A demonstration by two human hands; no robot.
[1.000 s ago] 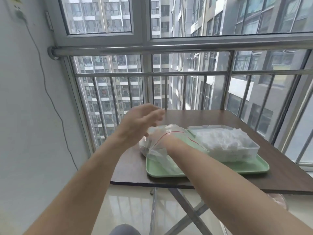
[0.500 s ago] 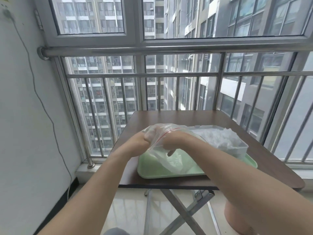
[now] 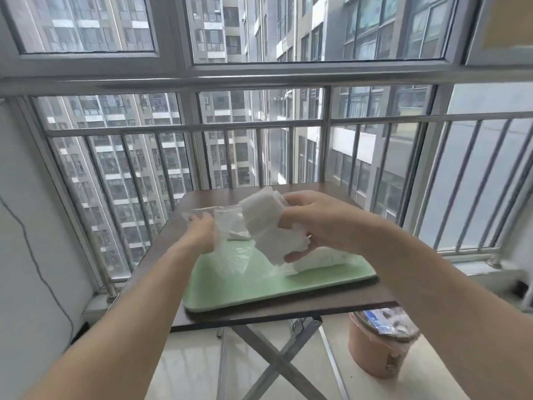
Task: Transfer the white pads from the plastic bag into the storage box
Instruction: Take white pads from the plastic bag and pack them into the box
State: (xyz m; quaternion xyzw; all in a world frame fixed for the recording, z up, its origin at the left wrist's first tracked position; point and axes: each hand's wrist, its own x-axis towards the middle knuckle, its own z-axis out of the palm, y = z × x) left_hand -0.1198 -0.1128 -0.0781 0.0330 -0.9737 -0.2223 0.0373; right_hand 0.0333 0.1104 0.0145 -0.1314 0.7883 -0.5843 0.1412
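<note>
Our right hand [image 3: 323, 223] grips the white pads [image 3: 268, 223]; our left hand [image 3: 200, 235] holds the plastic bag [image 3: 233, 252]. Let's lay them flat in the storage box [image 3: 331, 259].

Two arms show, both bare from hand to the picture's edge. The left forearm [image 3: 124, 313] enters from 7 o'clock, slim, and ends in the left hand [image 3: 202, 233]. The right forearm [image 3: 432, 284] enters from 4 o'clock, looks broader close to the lens, and ends in the right hand [image 3: 326, 223].
</note>
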